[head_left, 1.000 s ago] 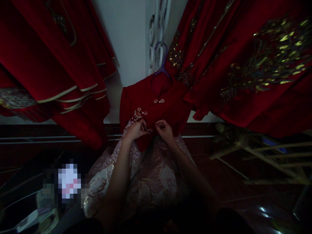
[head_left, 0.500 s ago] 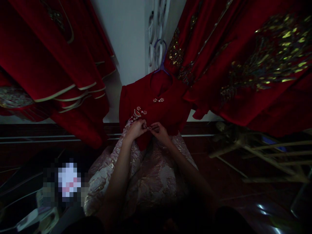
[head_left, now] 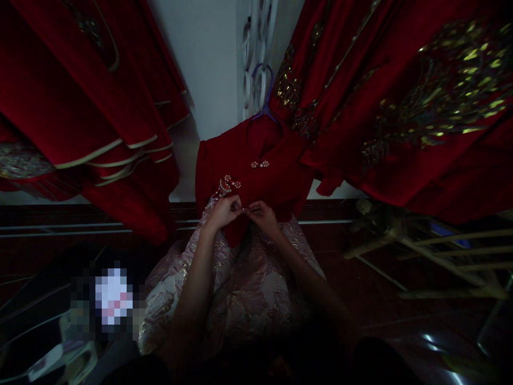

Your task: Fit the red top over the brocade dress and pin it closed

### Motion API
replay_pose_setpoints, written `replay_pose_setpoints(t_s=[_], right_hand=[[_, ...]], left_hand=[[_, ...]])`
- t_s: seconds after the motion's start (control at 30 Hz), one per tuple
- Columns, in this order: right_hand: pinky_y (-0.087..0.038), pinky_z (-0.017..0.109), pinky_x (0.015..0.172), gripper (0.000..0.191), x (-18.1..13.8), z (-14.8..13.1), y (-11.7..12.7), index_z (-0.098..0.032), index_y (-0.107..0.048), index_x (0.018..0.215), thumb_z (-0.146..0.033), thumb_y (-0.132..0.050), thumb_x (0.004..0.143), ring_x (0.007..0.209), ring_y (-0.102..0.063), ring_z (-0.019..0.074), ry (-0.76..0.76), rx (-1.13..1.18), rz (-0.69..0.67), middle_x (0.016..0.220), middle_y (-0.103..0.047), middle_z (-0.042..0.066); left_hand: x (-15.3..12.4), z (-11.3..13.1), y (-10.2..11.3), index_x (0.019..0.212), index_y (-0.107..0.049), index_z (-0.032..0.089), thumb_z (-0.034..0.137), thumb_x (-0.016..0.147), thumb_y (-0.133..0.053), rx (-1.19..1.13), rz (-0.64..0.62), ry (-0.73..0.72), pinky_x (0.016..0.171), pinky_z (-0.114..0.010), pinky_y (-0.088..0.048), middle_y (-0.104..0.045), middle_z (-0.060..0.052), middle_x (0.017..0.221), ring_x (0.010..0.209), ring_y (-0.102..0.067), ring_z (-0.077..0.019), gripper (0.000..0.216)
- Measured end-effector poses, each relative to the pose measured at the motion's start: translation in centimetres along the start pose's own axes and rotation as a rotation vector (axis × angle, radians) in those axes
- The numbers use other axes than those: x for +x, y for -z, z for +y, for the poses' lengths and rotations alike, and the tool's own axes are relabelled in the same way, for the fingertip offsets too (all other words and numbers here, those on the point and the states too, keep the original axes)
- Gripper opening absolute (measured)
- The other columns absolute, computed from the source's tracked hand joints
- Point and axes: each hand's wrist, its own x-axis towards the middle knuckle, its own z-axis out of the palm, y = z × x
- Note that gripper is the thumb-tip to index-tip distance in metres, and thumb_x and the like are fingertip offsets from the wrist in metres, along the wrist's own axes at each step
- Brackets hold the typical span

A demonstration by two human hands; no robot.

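A red jacket [head_left: 276, 184] hangs on a blue-purple hanger [head_left: 263, 101] in front of me. At its lower front, my left hand [head_left: 226, 212] pinches one side of a small beaded clasp [head_left: 245, 210]. My right hand [head_left: 263, 216] is closed on the clasp's other side, fingertips nearly meeting the left ones. Whether the two halves are joined is too small to tell. Higher up, another beaded clasp [head_left: 260, 164] spans the front below the neckline. A beaded ornament [head_left: 226, 186] sits on the jacket just above my left hand. Beneath the jacket hangs a pale, shiny brocade skirt [head_left: 256, 289].
Red garments with cream edging [head_left: 132, 144] hang at left, and red garments with gold sequins [head_left: 457, 85] at right. White scrolled metalwork [head_left: 258, 37] rises behind the hanger. A wooden rack [head_left: 441, 262] stands at right. Dim items and a blurred-out patch [head_left: 113, 295] lie lower left.
Both hands stay at the same clasp. Slightly less of it shows between my fingertips. The garments have hardly moved.
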Motion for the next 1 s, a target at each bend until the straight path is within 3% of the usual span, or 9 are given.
replay_pose_setpoints(t_s=[0.2, 0.33, 0.43, 0.6, 0.73, 0.87, 1.0], right_hand=[[-0.052, 0.026, 0.070, 0.027, 0.0, -0.1, -0.1, -0.019, -0.058, 0.088, -0.034, -0.071, 0.070, 0.075, -0.064, 0.0140, -0.016, -0.006, 0.010, 0.085, -0.064, 0.003], [-0.051, 0.027, 0.070, 0.022, 0.1, -0.8, 0.4, -0.019, -0.058, 0.083, -0.029, -0.068, 0.067, 0.072, -0.062, 0.0134, -0.016, -0.030, -0.015, 0.079, -0.065, 0.002], [-0.051, 0.027, 0.070, 0.019, 0.2, -1.6, 1.2, -0.018, -0.059, 0.082, -0.028, -0.066, 0.067, 0.071, -0.061, 0.0129, -0.022, -0.034, -0.105, 0.078, -0.064, 0.001], [-0.049, 0.023, 0.061, 0.015, 0.4, -2.5, 2.6, -0.018, -0.058, 0.081, -0.024, -0.060, 0.068, 0.067, -0.059, 0.0108, -0.059, -0.009, -0.249, 0.075, -0.060, -0.001], [-0.046, 0.022, 0.059, 0.016, 0.4, -2.9, 3.2, -0.017, -0.057, 0.082, -0.024, -0.061, 0.069, 0.065, -0.058, 0.0101, -0.034, -0.004, -0.318, 0.075, -0.061, -0.001], [-0.045, 0.022, 0.060, 0.014, 0.2, -3.3, 3.2, -0.017, -0.058, 0.082, -0.023, -0.061, 0.069, 0.063, -0.056, 0.0101, -0.002, -0.035, -0.320, 0.073, -0.061, -0.001], [-0.045, 0.022, 0.061, 0.013, 0.2, -3.3, 3.1, -0.017, -0.059, 0.081, -0.021, -0.061, 0.069, 0.064, -0.056, 0.0095, 0.010, -0.058, -0.312, 0.074, -0.061, -0.001]], left_hand=[[0.0, 0.1, -0.1, 0.077, -0.056, 0.018, 0.024, 0.077, -0.061, -0.060, -0.023, -0.008, 0.062, -0.022, -0.046, -0.065, -0.001, 0.072, 0.068, -0.063, -0.0135, 0.008], [-0.1, -0.3, -0.5, 0.080, -0.057, 0.018, 0.035, 0.073, -0.069, -0.138, -0.054, 0.032, 0.062, -0.024, -0.047, -0.065, -0.001, 0.072, 0.067, -0.061, -0.0136, 0.022], [0.2, -0.6, -0.9, 0.089, -0.058, 0.017, 0.043, 0.065, -0.077, -0.292, 0.083, 0.112, 0.064, -0.024, -0.048, -0.065, -0.002, 0.079, 0.070, -0.061, -0.0136, 0.040], [1.4, 0.2, -0.7, 0.105, -0.058, 0.018, 0.053, 0.074, -0.067, -0.799, 0.386, 0.224, 0.069, -0.027, -0.053, -0.067, -0.004, 0.091, 0.076, -0.063, -0.0131, 0.048], [1.9, 1.8, -0.7, 0.108, -0.061, 0.018, 0.052, 0.081, -0.061, -1.122, 0.429, 0.256, 0.076, -0.027, -0.053, -0.066, -0.010, 0.114, 0.094, -0.065, -0.0165, 0.043], [3.0, 2.5, -1.8, 0.108, -0.064, 0.019, 0.047, 0.082, -0.062, -1.159, 0.552, 0.284, 0.083, -0.027, -0.052, -0.064, -0.010, 0.125, 0.107, -0.063, -0.0177, 0.037], [3.7, 1.8, -2.6, 0.101, -0.069, 0.017, 0.045, 0.074, -0.071, -1.117, 0.686, 0.315, 0.080, -0.025, -0.052, -0.069, -0.009, 0.116, 0.100, -0.066, -0.0164, 0.039]])
